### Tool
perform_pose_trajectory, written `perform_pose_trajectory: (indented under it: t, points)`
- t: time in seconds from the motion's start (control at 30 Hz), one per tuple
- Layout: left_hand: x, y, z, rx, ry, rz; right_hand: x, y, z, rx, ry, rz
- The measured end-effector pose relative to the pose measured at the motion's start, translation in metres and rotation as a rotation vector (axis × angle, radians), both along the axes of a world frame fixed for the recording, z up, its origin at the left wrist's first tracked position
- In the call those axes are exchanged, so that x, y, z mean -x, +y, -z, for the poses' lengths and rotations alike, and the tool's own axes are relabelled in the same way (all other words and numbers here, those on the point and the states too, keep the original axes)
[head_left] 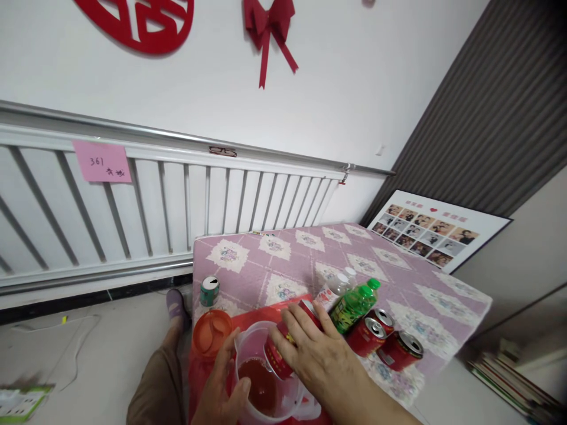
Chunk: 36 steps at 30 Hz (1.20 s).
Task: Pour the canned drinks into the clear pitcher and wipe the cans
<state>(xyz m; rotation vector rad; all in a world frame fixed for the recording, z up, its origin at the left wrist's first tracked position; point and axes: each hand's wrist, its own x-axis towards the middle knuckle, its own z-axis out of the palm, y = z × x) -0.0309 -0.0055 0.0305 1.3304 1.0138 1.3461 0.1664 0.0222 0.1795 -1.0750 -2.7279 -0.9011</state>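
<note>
My right hand is wrapped over a red can, which lies tilted with its lower left end over the mouth of a clear plastic pitcher. Brown liquid fills the pitcher's lower part. My left hand grips the pitcher's left rim, thumb and fingers round its wall. An orange-red lid lies just left of the pitcher. The pitcher stands on a red sheet. Whether liquid is leaving the can cannot be made out.
Right of my hands stand green bottles, bottles with clear caps and several red cans. A green can is at the left edge of the patterned tablecloth. Behind is a white radiator; a photo board leans at right.
</note>
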Motion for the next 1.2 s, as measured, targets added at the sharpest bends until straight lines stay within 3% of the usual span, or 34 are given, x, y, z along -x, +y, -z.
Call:
perform_pose_trajectory:
  t: [0.17,0.33,0.43,0.57,0.77,0.87,0.97,1.2]
  points:
    - [0.004,-0.001,-0.009,0.017,0.083,0.003,-0.007,0.002,-0.003,0.067,0.071,0.062]
    - [0.009,-0.002,-0.014,-0.020,0.159,-0.013,-0.020,-0.002,-0.010,0.368,0.329,0.085]
    - [0.014,-0.001,-0.019,-0.051,0.259,-0.037,-0.027,-0.005,-0.008,0.457,0.502,0.043]
    - [0.019,-0.002,-0.046,-0.116,0.430,-0.083,-0.034,-0.007,-0.001,0.496,0.693,0.048]
    - [0.005,0.000,-0.119,-0.250,0.653,-0.088,-0.036,-0.006,0.007,0.411,0.769,0.051]
    - [-0.011,0.005,-0.141,-0.317,0.695,-0.046,-0.035,-0.007,0.009,0.423,0.787,0.071]
    - [-0.026,0.009,-0.150,-0.291,0.760,-0.019,-0.036,-0.010,0.012,0.404,0.782,0.081]
    - [-0.037,0.013,-0.146,-0.294,0.837,0.013,-0.039,-0.010,0.007,0.215,0.533,0.154]
